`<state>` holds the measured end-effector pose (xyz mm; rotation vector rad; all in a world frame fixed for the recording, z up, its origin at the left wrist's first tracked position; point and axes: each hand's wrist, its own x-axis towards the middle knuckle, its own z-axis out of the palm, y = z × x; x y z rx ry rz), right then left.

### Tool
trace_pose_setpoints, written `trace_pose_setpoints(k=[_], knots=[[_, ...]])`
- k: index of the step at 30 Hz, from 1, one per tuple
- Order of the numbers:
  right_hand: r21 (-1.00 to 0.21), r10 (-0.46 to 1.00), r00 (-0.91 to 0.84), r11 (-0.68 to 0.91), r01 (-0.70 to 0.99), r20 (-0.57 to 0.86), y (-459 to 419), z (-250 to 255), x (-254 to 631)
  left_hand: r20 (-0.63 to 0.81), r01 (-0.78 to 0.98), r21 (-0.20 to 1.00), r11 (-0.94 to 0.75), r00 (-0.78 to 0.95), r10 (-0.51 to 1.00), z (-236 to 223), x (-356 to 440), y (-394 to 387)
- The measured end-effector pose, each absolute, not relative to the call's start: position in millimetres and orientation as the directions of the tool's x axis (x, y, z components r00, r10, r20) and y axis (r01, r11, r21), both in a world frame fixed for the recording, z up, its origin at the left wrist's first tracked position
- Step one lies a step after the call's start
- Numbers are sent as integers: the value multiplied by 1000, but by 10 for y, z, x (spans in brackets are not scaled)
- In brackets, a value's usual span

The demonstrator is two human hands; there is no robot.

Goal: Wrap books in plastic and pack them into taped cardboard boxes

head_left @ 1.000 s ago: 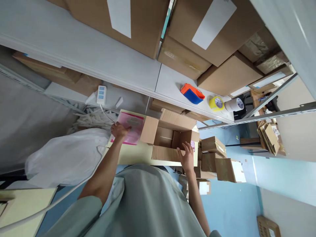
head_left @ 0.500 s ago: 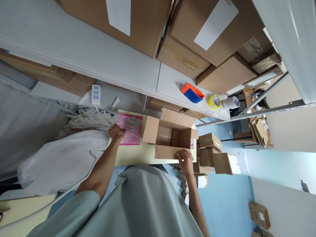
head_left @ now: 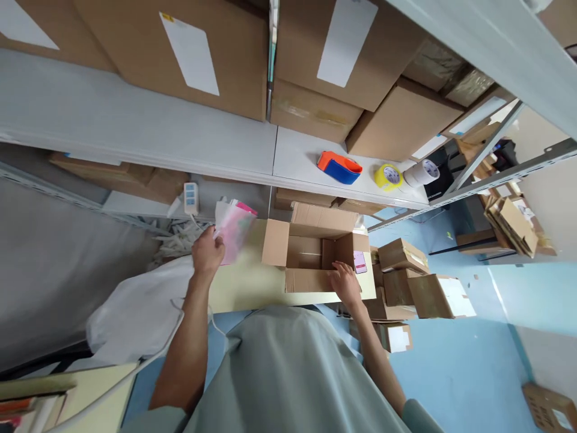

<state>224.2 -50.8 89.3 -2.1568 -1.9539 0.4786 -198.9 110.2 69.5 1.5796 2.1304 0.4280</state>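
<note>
My left hand (head_left: pixel 208 251) is closed on the edge of a flat pink packet (head_left: pixel 235 233) in a clear plastic sleeve. The packet is tilted up above the pale yellow table (head_left: pixel 246 282) and looks slightly blurred. To its right stands a cardboard box (head_left: pixel 288 243) with its flaps folded outward and its inside showing. My right hand (head_left: pixel 346 284) rests at the near right of the box, fingers apart over the near flap (head_left: pixel 308 281) and the box edge. A phone (head_left: pixel 359 262) with a pink screen lies just right of the box.
A grey shelf (head_left: pixel 180 147) runs behind the table, bearing large cartons (head_left: pixel 315 111), an orange and blue band (head_left: pixel 340 167), yellow tape (head_left: pixel 388 177) and white tape (head_left: pixel 421 174). A power strip (head_left: pixel 191 198) hangs at left above a white plastic bag (head_left: pixel 139 300). Cartons (head_left: pixel 435 294) stand at right.
My left hand has lifted the pink packet, which lay flat on the table, so it tilts up. My right hand has shifted from the near flap toward the box's inner edge. The view has turned.
</note>
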Motion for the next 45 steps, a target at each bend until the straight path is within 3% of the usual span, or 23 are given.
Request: trace_pose_setpoints(k=[3,9,13,16,22,26,36,45], knots=[[-396,993,21,-67,916,-120,-415,870,2327,-82,844,473,254,-245,966,1273,-2031,1017],[-465,989,-50,-20,885,-138,-339,815,2526,197,767,641,-2,-163,967,2199,-1675,944],[-527,993,-51,-10,850,-102,-384,760,2724,250,745,657,-112,-76,965,2475,-1164,1006],[-561,996,-19,-32,827,-86,-446,711,2882,204,733,654,-187,67,977,2533,-741,1077],[-647,999,46,-49,761,-22,-596,620,3142,46,739,582,-338,386,922,2226,34,1203],[-680,996,91,-71,730,-7,-691,573,3296,-114,765,531,-365,491,864,1768,415,1217],[-721,992,129,-83,688,9,-807,483,3573,-473,855,439,-275,480,739,811,820,1102],[-750,986,157,-147,645,-59,-699,500,3614,-501,851,451,-268,490,714,408,938,1052]])
